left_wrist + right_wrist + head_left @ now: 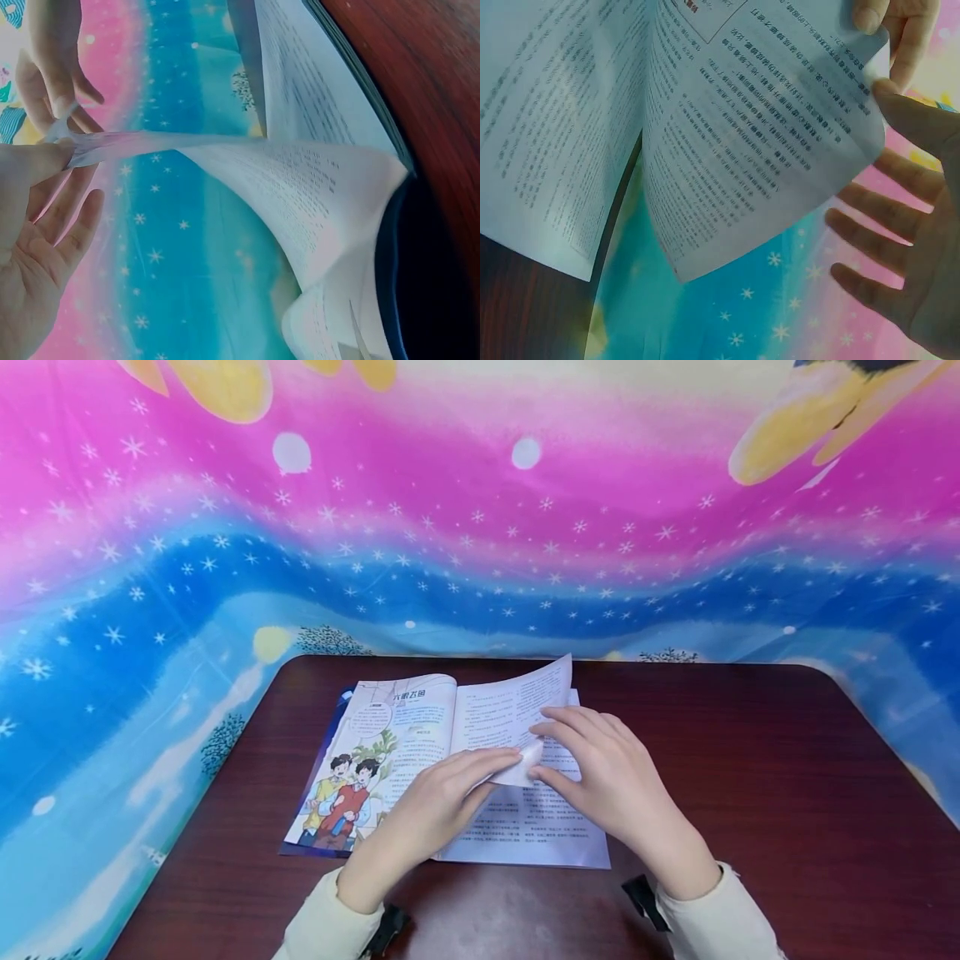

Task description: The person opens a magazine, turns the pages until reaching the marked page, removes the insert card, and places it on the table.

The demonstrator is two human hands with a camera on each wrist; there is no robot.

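Note:
An open magazine (495, 847) lies on the table, its left page showing a drawing of two children and its right side dense printed text. One leaf (510, 702) is raised from the right side, its lower corner bent up between the hands. My left hand (442, 785) pinches this leaf near the bent corner, thumb on one face and fingers across the other. Beside it, my right hand (607, 768) pinches the leaf's outer edge between thumb and forefinger. Its other fingers (870, 240) are spread apart in the right wrist view.
The dark reddish-brown table (750, 760) extends around the magazine. A pink and blue cloth (480, 543) with snowflakes hangs behind and at the sides. A dark blue cover edge (315, 785) sticks out beneath the left page. Cream sleeves (333, 914) and black wrist straps are at the front.

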